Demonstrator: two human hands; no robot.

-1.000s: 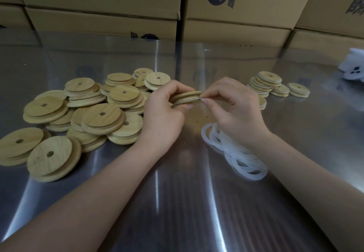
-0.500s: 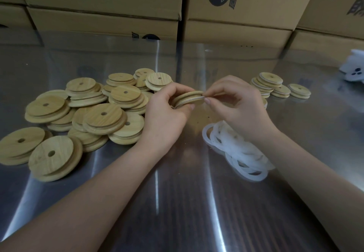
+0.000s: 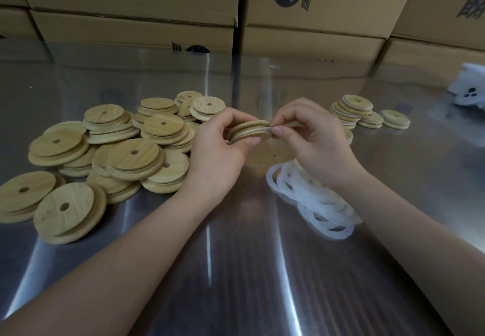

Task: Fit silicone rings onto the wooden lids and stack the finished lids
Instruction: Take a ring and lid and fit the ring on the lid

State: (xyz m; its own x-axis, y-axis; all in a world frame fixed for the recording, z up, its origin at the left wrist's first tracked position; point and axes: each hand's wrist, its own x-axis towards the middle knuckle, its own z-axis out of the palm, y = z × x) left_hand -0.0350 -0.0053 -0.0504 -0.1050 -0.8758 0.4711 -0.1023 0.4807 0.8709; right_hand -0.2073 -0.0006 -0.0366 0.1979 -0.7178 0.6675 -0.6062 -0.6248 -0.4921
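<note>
My left hand (image 3: 217,152) grips a round wooden lid (image 3: 249,129) edge-on above the steel table. A thin white silicone ring (image 3: 252,133) lies in the lid's groove. My right hand (image 3: 312,141) pinches that ring at the lid's right edge between thumb and fingers. A loose pile of bare wooden lids (image 3: 126,152), each with a small centre hole, spreads over the left half of the table. A heap of white silicone rings (image 3: 315,204) lies under my right wrist. A small group of ringed lids (image 3: 357,111) is stacked at the back right.
The steel table (image 3: 236,270) is reflective, with bare surface in front of me. Stacked cardboard boxes (image 3: 315,7) wall off the far edge. A white object (image 3: 469,89) sits at the far right edge.
Both hands stayed in place on the lid. The lid has turned slightly between my fingers, and the ring now shows in more of its groove.
</note>
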